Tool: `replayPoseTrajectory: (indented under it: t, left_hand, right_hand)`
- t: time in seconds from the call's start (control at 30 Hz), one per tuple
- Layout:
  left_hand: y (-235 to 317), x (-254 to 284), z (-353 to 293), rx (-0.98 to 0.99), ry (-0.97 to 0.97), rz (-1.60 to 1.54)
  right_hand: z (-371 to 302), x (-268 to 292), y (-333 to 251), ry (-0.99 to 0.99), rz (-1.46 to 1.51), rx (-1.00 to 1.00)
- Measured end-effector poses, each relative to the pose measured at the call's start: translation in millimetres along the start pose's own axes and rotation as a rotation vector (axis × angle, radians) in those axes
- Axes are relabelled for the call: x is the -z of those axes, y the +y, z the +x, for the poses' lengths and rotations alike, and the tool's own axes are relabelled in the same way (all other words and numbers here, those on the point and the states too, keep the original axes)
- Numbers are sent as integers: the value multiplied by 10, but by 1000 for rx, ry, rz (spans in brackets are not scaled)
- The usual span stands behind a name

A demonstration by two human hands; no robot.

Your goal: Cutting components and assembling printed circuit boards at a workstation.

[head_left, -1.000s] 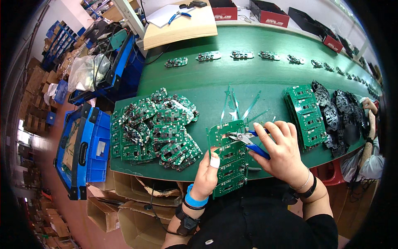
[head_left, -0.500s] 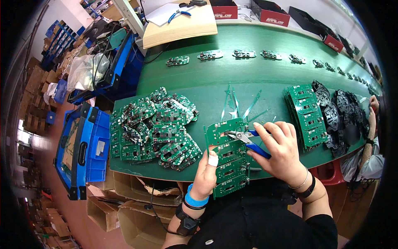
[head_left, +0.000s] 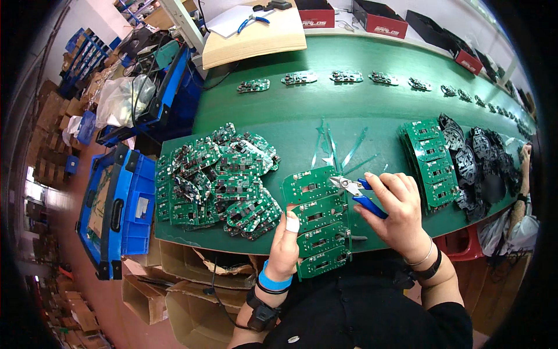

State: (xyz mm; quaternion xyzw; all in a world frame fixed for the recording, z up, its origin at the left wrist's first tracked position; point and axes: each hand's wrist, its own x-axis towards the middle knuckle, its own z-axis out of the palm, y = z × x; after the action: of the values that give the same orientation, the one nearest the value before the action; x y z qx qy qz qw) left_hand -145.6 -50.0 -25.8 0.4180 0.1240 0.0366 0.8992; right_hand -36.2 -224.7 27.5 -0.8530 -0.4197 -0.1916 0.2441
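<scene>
My left hand [head_left: 283, 250], a white wrap on its thumb, grips the left edge of a green circuit board panel [head_left: 323, 234] made of several joined boards. My right hand [head_left: 397, 210] is closed around blue-handled cutting pliers [head_left: 372, 207]. Their metal jaws lie at the top right corner of the panel's uppermost board. Just beyond the panel, thin green offcut strips [head_left: 353, 149] lie on the green table [head_left: 221, 110].
Left of the panel is a heap of populated circuit boards [head_left: 239, 180]. To the right stand stacked board panels [head_left: 429, 164] beside black plastic parts [head_left: 481, 152]. Single boards [head_left: 347, 76] line the far side. Another person's arm [head_left: 523, 174] shows at the right edge.
The pliers have moved right, from over the top board to its right corner. A narrow strip along the panel's left edge no longer shows. My left hand keeps its grip.
</scene>
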Motion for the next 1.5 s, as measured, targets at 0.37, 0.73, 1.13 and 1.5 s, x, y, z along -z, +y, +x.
replayPoseTrajectory:
  t: [0.37, 0.73, 1.13, 1.5]
  left_hand:
    - [-40, 141, 170, 168, -341, -859]
    - [-53, 115, 192, 130, -380, -852]
    - [104, -192, 190, -82, 53, -23]
    - [8, -44, 151, -157, 170, 232]
  right_hand:
    - [-202, -7, 30, -49, 124, -96]
    - [-298, -4, 62, -30, 126, -144]
    - [-193, 157, -41, -151, 79, -30]
    - [-89, 179, -120, -162, -21, 10]
